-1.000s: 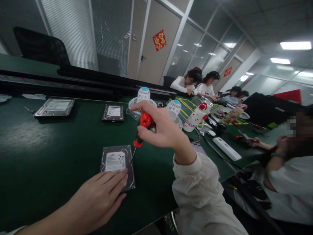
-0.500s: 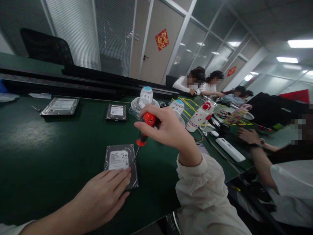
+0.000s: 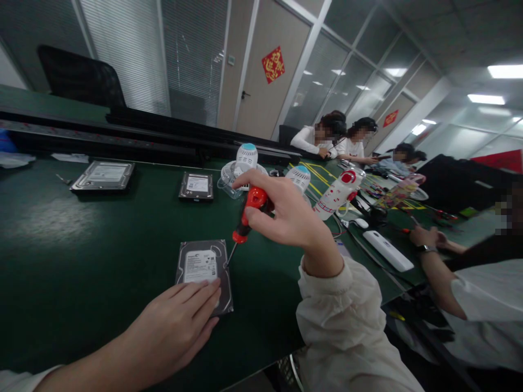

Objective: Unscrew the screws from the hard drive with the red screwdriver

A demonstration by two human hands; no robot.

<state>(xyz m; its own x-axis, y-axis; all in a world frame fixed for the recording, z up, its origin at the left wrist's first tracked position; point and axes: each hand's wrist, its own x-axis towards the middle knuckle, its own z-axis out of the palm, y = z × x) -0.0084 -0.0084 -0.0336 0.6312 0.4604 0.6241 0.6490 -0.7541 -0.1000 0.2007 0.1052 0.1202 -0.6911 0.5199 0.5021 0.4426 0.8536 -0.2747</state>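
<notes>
A hard drive (image 3: 200,265) with a white label lies flat on the green table in front of me. My left hand (image 3: 180,321) rests on its near part, fingers stretched out together and covering the label's lower edge. Above the drive's right side, my right hand (image 3: 281,209) is wrapped round the handle of a red and black screwdriver (image 3: 241,231). The screwdriver leans, its tip down at the drive's right edge by a small notch. Whether the tip sits in a screw is too small to tell.
Farther back lie a small hard drive (image 3: 196,186) and a larger one (image 3: 104,177). White fans (image 3: 247,158), a white bottle (image 3: 339,190) and a white power strip (image 3: 388,250) stand or lie to the right. A co-worker's hands (image 3: 425,237) are at the right.
My right hand has shifted its grip slightly on the screwdriver, the thumb now bent closer to the handle. The left hand and drive keep their places. The co-worker's hands have moved.
</notes>
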